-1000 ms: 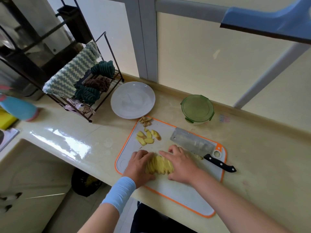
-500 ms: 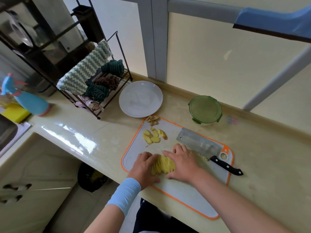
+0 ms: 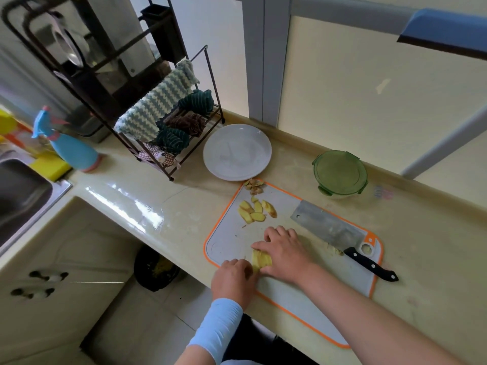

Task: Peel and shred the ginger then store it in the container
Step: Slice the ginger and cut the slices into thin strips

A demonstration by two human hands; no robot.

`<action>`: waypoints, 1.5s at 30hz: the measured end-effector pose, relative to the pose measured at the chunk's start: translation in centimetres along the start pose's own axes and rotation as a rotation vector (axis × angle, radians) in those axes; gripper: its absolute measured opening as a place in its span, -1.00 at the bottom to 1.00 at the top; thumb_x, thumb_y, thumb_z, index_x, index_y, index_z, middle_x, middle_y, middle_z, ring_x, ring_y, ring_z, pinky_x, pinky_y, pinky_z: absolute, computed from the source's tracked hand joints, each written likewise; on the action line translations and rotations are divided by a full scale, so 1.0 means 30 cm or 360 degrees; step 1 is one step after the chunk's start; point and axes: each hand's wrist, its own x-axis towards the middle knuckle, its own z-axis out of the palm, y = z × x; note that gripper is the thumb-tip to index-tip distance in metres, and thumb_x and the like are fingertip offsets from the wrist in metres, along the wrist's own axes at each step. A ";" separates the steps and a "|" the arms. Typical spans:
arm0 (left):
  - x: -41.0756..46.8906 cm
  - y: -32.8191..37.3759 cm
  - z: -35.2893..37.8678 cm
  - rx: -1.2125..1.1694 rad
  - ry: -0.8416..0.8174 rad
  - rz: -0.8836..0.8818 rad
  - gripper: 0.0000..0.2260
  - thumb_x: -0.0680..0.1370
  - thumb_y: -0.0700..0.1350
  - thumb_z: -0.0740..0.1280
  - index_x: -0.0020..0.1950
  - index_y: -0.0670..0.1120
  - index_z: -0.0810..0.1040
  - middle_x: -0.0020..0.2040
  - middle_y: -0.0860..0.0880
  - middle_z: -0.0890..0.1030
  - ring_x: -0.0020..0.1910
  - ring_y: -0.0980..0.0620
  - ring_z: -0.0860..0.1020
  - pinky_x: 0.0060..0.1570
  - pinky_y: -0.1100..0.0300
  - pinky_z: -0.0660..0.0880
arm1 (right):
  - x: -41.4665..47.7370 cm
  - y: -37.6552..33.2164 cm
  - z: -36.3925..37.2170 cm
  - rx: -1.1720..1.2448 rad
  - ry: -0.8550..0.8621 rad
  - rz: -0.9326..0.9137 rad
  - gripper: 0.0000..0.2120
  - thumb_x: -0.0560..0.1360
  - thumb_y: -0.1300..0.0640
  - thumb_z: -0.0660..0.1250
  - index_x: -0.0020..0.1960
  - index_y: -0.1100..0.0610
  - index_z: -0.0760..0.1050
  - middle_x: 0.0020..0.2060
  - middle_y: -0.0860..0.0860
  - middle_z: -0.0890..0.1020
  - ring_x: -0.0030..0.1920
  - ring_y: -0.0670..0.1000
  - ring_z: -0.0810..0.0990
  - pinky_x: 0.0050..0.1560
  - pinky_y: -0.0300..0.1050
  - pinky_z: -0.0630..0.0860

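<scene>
Glossy counter (image 3: 137,204), matt plastic cutting board (image 3: 303,299), dull metal cleaver blade (image 3: 326,227), smooth plate (image 3: 237,151).

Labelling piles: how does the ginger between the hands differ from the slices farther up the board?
The ginger stack is bunched, the loose slices spread out. The left hand and right hand touch the ginger stack; the loose slices lie untouched. Both are yellow, on the cutting board.
</scene>
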 end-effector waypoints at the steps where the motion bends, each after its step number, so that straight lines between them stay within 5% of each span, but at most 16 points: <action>1: 0.001 -0.006 0.002 0.0019 0.0015 0.0043 -0.75 0.51 0.21 0.30 -0.01 0.09 0.61 -0.09 0.09 0.60 -0.01 0.06 0.51 -0.06 0.19 0.44 | 0.000 0.001 -0.002 -0.0012 0.0007 -0.0011 -0.40 0.35 -0.31 0.39 0.35 -0.20 0.42 0.10 -0.04 0.39 0.15 0.05 0.36 0.15 0.01 0.25; 9: 0.019 -0.062 -0.008 -0.0015 -0.0078 0.0340 -0.83 0.55 0.07 0.31 0.01 0.08 0.66 -0.11 0.08 0.61 -0.02 0.03 0.49 -0.11 0.26 0.33 | -0.012 0.013 0.003 -0.0067 0.0003 -0.0079 -0.37 0.35 -0.35 0.38 0.38 -0.21 0.40 0.14 -0.04 0.40 0.17 0.05 0.37 0.18 0.02 0.24; 14: 0.083 -0.048 -0.048 -0.0293 0.0058 0.0342 -0.89 0.51 -0.04 0.33 0.01 0.02 0.60 -0.07 0.07 0.55 0.03 0.03 0.50 -0.04 0.32 0.35 | -0.029 0.046 -0.007 0.0130 -0.0005 0.0140 -0.05 0.25 -0.35 0.44 0.55 -0.17 0.14 0.28 -0.09 0.30 0.30 -0.01 0.25 0.34 -0.04 0.18; 18: 0.148 -0.005 -0.057 -0.0082 -0.0224 0.0616 -0.35 0.40 0.19 0.44 0.44 0.05 0.39 0.27 0.04 0.42 0.26 0.01 0.36 0.25 0.19 0.35 | -0.094 0.127 -0.029 0.0274 -0.0123 0.0326 -0.02 0.25 -0.21 0.52 0.56 -0.16 0.14 0.31 -0.09 0.25 0.33 -0.02 0.26 0.37 -0.09 0.28; 20: 0.163 0.015 -0.036 0.0072 -0.0351 0.0684 -0.19 0.33 0.29 0.47 0.50 0.07 0.28 0.30 0.05 0.35 0.27 0.01 0.30 0.29 0.18 0.30 | -0.122 0.147 -0.019 0.0385 -0.0164 0.0386 -0.03 0.24 -0.12 0.55 0.54 -0.17 0.18 0.26 -0.10 0.25 0.31 -0.03 0.31 0.33 -0.17 0.33; 26: 0.191 0.029 0.003 0.0085 -0.0240 0.0679 -0.28 0.32 0.32 0.42 0.43 0.13 0.35 0.24 0.07 0.37 0.21 0.02 0.32 0.28 0.15 0.33 | -0.117 0.157 -0.009 0.0448 -0.0078 0.0417 -0.19 0.25 -0.08 0.61 0.44 -0.12 0.39 0.19 -0.10 0.30 0.23 -0.05 0.40 0.31 -0.13 0.39; 29: 0.196 0.055 -0.002 0.0122 -0.0232 0.0688 -0.15 0.23 0.45 0.31 0.46 0.16 0.32 0.26 0.08 0.36 0.23 0.02 0.32 0.26 0.17 0.33 | -0.121 0.163 -0.001 0.0464 -0.0057 0.0415 -0.13 0.23 -0.13 0.59 0.47 -0.09 0.34 0.17 -0.11 0.30 0.21 -0.06 0.40 0.30 -0.13 0.41; 38: 0.185 0.103 0.024 0.0092 -0.0127 0.0637 -0.31 0.26 0.35 0.43 0.35 0.15 0.47 0.21 0.10 0.41 0.19 0.01 0.34 0.20 0.10 0.40 | -0.139 0.192 0.038 0.0410 0.0096 0.0271 -0.25 0.26 -0.16 0.57 0.39 -0.05 0.44 0.12 -0.07 0.38 0.16 0.00 0.45 0.28 -0.10 0.41; 45: 0.159 0.117 0.034 0.0173 -0.0070 0.0590 -0.25 0.24 0.46 0.31 0.36 0.17 0.43 0.24 0.11 0.40 0.22 0.01 0.33 0.19 0.12 0.37 | -0.161 0.201 0.069 0.0524 0.0202 0.0314 -0.27 0.26 -0.15 0.58 0.37 0.02 0.48 0.10 -0.08 0.37 0.19 0.00 0.41 0.32 -0.12 0.37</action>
